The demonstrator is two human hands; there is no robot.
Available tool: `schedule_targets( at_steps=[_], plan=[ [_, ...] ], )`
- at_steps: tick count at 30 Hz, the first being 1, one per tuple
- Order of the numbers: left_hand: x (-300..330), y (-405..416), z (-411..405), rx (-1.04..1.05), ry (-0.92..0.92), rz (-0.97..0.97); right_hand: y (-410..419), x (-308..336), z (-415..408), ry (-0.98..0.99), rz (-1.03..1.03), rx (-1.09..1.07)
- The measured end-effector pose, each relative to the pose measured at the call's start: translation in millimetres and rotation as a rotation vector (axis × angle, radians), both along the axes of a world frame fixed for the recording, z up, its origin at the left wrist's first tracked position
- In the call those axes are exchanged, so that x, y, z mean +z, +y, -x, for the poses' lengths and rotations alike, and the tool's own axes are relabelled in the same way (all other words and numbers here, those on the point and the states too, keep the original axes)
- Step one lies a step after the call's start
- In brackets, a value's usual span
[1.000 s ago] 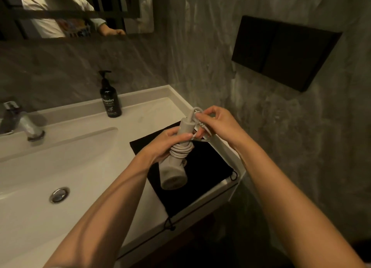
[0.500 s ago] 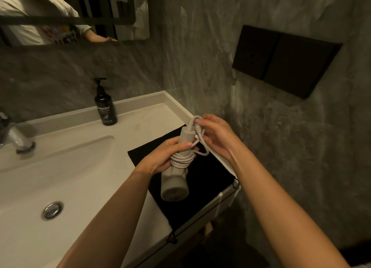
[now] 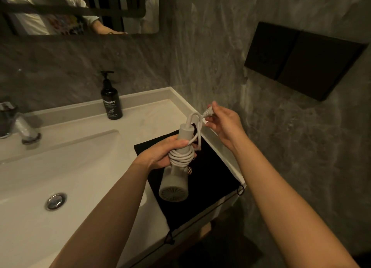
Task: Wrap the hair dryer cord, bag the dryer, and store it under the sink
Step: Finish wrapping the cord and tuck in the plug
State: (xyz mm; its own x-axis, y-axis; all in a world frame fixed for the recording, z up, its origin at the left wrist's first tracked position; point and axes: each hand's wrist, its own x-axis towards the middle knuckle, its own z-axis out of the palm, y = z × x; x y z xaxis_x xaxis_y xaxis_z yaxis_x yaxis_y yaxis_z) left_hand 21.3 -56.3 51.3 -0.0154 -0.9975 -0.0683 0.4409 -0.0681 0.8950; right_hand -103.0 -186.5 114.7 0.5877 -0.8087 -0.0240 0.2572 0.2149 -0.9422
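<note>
Grey marbled walls close the corner behind our white counter (image 3: 152, 115), where a soap bottle (image 3: 111, 99) stands clear at the back and the tap (image 3: 22, 125) is cut off at left. Our left hand (image 3: 160, 153) grips the hair dryer (image 3: 178, 167) by its cord-wound handle, above the black bag (image 3: 210, 179) lying flat at the counter's right edge. Our right hand (image 3: 224, 123) pinches the plug (image 3: 207, 113), pulling the cord (image 3: 195, 123) toward the wall, with open air below it beyond the edge. We cannot read the bag's small emblem

Pale grey hair dryer (image 3: 174, 184); black bag (image 3: 208, 179); white sink (image 3: 80, 167).
</note>
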Motion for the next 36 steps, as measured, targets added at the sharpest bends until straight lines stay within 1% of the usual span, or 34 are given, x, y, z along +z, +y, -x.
schedule_targets(
  at_steps=[2,4,6,9,12,14,16,20,21,22,24,25,26,29,30,32,36],
  plan=[
    [3,-3,-2,0.049,-0.031,-0.002,-2,10,1,0.036,0.083,-0.038],
    [7,-6,-3,0.120,-0.040,0.002,-1,17,4,0.026,0.146,-0.059],
    [13,-8,-5,0.209,0.006,0.005,3,20,9,0.011,0.204,-0.049],
    [31,-9,-4,0.298,0.056,0.030,12,17,15,0.097,0.286,-0.035],
    [45,-12,1,0.298,0.008,0.021,26,8,12,0.199,0.342,0.043],
    [50,-14,6,0.293,-0.024,-0.021,34,5,10,0.213,0.363,0.101],
    [49,-16,8,0.289,-0.086,-0.058,39,6,10,0.216,0.367,0.100],
    [43,-12,6,0.255,-0.126,-0.077,42,6,20,0.362,0.563,0.113],
    [44,-10,6,0.237,-0.126,-0.081,42,6,21,0.365,0.575,0.110],
    [44,-8,4,0.221,-0.130,-0.087,43,8,22,0.335,0.542,0.107],
    [45,-6,2,0.198,-0.127,-0.106,42,12,24,0.249,0.394,0.122],
    [47,-4,1,0.193,-0.128,-0.118,40,13,25,0.224,0.358,0.131],
    [48,-4,0,0.186,-0.141,-0.126,38,13,26,0.234,0.373,0.140],
    [51,-2,2,0.142,-0.195,-0.145,39,16,27,0.315,0.504,0.181],
    [51,-2,3,0.131,-0.197,-0.147,41,16,26,0.330,0.514,0.204],
    [52,-2,5,0.119,-0.196,-0.147,41,14,25,0.334,0.508,0.229],
    [52,-2,3,0.110,-0.205,-0.139,39,13,27,0.307,0.399,0.124]
  ],
)
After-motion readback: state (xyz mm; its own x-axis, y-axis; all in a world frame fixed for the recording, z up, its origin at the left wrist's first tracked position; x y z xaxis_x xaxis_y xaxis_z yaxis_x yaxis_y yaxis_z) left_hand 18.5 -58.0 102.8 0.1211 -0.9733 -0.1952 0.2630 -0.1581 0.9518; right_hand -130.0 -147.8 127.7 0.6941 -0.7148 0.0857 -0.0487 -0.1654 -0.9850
